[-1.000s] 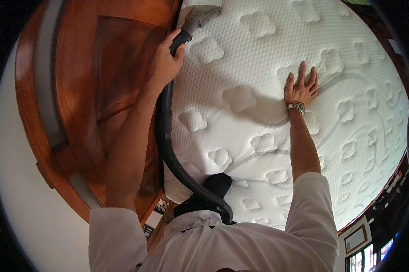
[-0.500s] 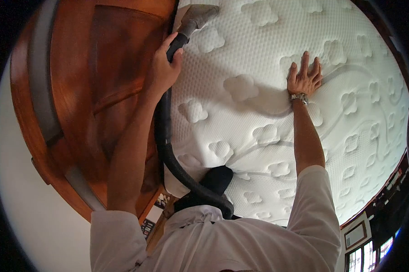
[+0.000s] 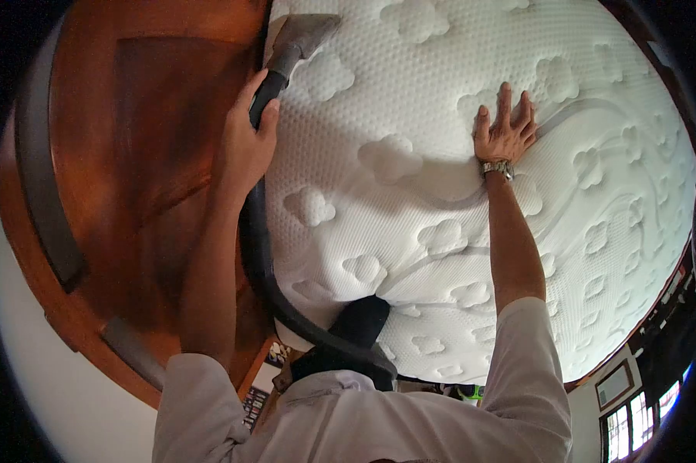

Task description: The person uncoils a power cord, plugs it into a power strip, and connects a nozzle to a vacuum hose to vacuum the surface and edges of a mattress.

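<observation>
My left hand (image 3: 249,143) is wrapped round the black handle of a vacuum cleaner nozzle (image 3: 302,37). The nozzle's wide grey head rests on the white quilted mattress (image 3: 309,162), close to its left edge. From the handle a black hose (image 3: 257,247) runs down along the mattress side towards my waist. My right hand (image 3: 506,137) lies flat on the mattress with its fingers spread, holding nothing. A metal watch (image 3: 498,168) circles the right wrist. My knee (image 3: 361,320), in dark cloth, presses into the near edge of the mattress.
A brown wooden headboard (image 3: 159,116) stands along the left side, right against the mattress. Beyond it is a pale wall (image 3: 39,347). At the lower right are a framed picture (image 3: 615,386) and bright windows (image 3: 630,428).
The headboard, mattress and both hands appear slightly further left as my view shifts. The nozzle has come a little nearer along the mattress edge, still in my left hand. My right hand keeps its place.
</observation>
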